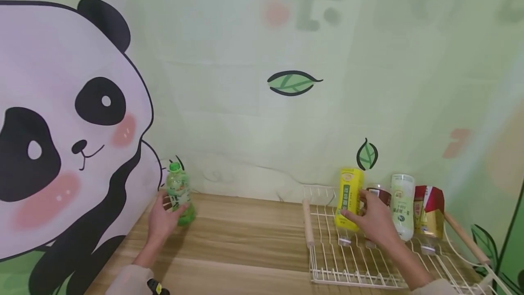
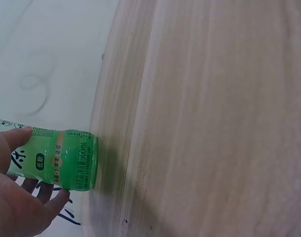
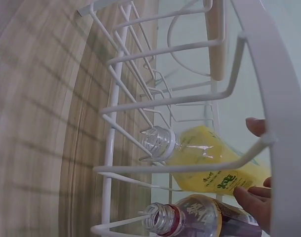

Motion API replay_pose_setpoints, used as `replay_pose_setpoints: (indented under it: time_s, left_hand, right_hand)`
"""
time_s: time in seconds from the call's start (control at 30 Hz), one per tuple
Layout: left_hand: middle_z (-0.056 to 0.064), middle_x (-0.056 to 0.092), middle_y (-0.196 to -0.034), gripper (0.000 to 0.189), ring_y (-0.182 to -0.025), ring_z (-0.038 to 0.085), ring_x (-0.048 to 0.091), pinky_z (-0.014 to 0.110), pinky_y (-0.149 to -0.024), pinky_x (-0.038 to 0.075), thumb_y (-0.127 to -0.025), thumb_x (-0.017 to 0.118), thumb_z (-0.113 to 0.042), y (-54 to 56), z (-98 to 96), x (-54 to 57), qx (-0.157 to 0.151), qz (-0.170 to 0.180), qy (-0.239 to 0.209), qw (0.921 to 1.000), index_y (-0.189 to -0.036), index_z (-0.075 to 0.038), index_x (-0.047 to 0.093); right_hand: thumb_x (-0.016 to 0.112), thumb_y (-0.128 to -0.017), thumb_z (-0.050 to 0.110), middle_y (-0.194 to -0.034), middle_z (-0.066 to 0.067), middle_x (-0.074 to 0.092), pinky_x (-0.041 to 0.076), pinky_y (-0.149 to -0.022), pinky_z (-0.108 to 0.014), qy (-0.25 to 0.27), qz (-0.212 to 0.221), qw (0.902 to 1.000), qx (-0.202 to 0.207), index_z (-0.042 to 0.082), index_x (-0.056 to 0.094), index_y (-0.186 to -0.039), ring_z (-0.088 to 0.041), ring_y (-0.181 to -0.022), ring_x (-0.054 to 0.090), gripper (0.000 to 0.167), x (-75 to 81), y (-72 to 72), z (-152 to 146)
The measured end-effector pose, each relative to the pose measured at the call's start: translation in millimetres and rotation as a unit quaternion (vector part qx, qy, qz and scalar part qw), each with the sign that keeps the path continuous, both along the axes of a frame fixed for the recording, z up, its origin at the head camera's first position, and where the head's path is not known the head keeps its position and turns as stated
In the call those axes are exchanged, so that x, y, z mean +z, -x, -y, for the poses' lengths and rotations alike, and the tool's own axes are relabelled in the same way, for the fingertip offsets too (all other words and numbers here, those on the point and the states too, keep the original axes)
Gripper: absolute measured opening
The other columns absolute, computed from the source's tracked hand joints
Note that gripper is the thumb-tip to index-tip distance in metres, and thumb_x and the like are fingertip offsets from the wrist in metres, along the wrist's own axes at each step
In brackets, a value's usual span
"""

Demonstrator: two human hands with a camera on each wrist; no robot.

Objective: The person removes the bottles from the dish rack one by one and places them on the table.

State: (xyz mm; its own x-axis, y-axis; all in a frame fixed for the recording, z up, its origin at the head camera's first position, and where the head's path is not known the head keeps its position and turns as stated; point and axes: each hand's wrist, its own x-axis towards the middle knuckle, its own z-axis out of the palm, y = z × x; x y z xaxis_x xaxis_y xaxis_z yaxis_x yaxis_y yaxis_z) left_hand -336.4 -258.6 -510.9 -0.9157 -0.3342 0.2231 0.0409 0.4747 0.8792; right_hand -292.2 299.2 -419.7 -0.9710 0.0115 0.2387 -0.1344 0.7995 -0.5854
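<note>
My left hand (image 1: 161, 217) grips a green plastic bottle (image 1: 178, 190), upright with its green cap on top. In the left wrist view, thumb and fingers wrap round the bottle's labelled lower half (image 2: 73, 158), its base right at the wooden tabletop. At the right, my right hand (image 1: 374, 217) holds a yellow-labelled bottle (image 1: 350, 195) between thumb and fingers. This one stands upside down in a white wire rack (image 1: 348, 279); its clear, uncapped neck (image 3: 160, 142) points down among the wires. Close beside it is an inverted bottle with a dark red label (image 3: 202, 217), also uncapped.
A white-and-green bottle (image 1: 402, 208) and a red-and-gold one (image 1: 430, 213) stand in the rack's right part. Wooden handles (image 1: 308, 224) flank the rack. Behind the wooden table (image 1: 245, 226) hangs a pale green backdrop (image 1: 229, 104) with a large printed panda.
</note>
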Motion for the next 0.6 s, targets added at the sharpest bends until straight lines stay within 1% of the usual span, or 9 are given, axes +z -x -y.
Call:
replay_pose_setpoints:
  time_s: [0.07,0.1,0.2,0.3,0.33,0.43,0.6]
  left_hand:
    - [0.032,0.055,-0.142,0.068,-0.133,0.049,0.054,0.062,-0.111,0.045,-0.097,0.078,-0.021,-0.8,1.4,0.9,-0.001,0.004,0.000,1.0000,-0.151,0.000,0.043]
    - [0.032,0.055,-0.142,0.068,-0.133,0.049,0.054,0.062,-0.111,0.045,-0.097,0.078,-0.021,-0.8,2.0,0.8,-0.002,0.006,0.000,1.0000,-0.151,0.000,0.043]
    - [0.033,0.054,-0.143,0.069,-0.133,0.050,0.054,0.062,-0.112,0.045,-0.097,0.078,-0.021,0.3,3.2,-0.4,-0.004,0.008,0.003,1.0000,-0.151,0.000,0.042]
    - [0.032,0.055,-0.143,0.069,-0.133,0.050,0.054,0.062,-0.112,0.045,-0.096,0.079,-0.021,1.5,2.7,-1.1,-0.002,0.010,0.001,0.9999,-0.151,0.000,0.043]
    - [0.032,0.055,-0.143,0.069,-0.133,0.050,0.054,0.062,-0.112,0.044,-0.096,0.079,-0.021,1.3,2.0,-0.5,-0.002,0.010,0.000,0.9999,-0.151,0.000,0.043]
    - [0.032,0.054,-0.143,0.069,-0.134,0.050,0.053,0.062,-0.112,0.044,-0.096,0.079,-0.020,0.2,0.0,2.3,-0.006,0.012,-0.005,0.9999,-0.151,0.000,0.043]
    - [0.033,0.053,-0.144,0.069,-0.135,0.050,0.051,0.063,-0.114,0.042,-0.096,0.079,-0.021,-0.6,0.8,4.8,-0.010,0.014,-0.007,0.9998,-0.151,0.000,0.042]
  right_hand:
    - [0.084,-0.093,0.034,-0.145,-0.038,0.053,0.060,-0.089,-0.054,-0.007,0.002,1.0000,0.000,-0.012,0.041,-0.151,-0.044,-0.112,0.065,0.086,-0.4,1.5,1]
    - [0.084,-0.093,0.034,-0.145,-0.038,0.052,0.060,-0.089,-0.054,-0.008,0.005,1.0000,0.001,-0.012,0.041,-0.152,-0.045,-0.113,0.065,0.087,-0.7,2.3,2]
    - [0.084,-0.093,0.032,-0.145,-0.039,0.051,0.059,-0.093,-0.056,-0.004,0.013,0.9999,0.001,-0.013,0.039,-0.152,-0.050,-0.119,0.063,0.087,-1.9,3.4,3]
    - [0.084,-0.093,0.031,-0.145,-0.040,0.050,0.057,-0.098,-0.061,-0.004,0.017,0.9998,0.005,-0.014,0.038,-0.152,-0.054,-0.126,0.058,0.087,-2.2,4.5,6]
    - [0.083,-0.093,0.031,-0.145,-0.040,0.051,0.056,-0.097,-0.062,-0.005,0.019,0.9998,0.006,-0.014,0.038,-0.151,-0.053,-0.125,0.058,0.086,-2.0,4.7,8]
    - [0.084,-0.093,0.032,-0.139,-0.039,0.054,0.059,-0.092,-0.059,-0.011,0.030,0.9995,0.003,-0.014,0.037,-0.151,-0.049,-0.117,0.063,0.087,-2.2,6.9,11]
    - [0.086,-0.091,0.032,-0.125,-0.032,0.063,0.062,-0.078,-0.047,-0.020,0.051,0.9985,-0.004,-0.014,0.034,-0.153,-0.035,-0.099,0.068,0.092,-7.7,12.5,13]
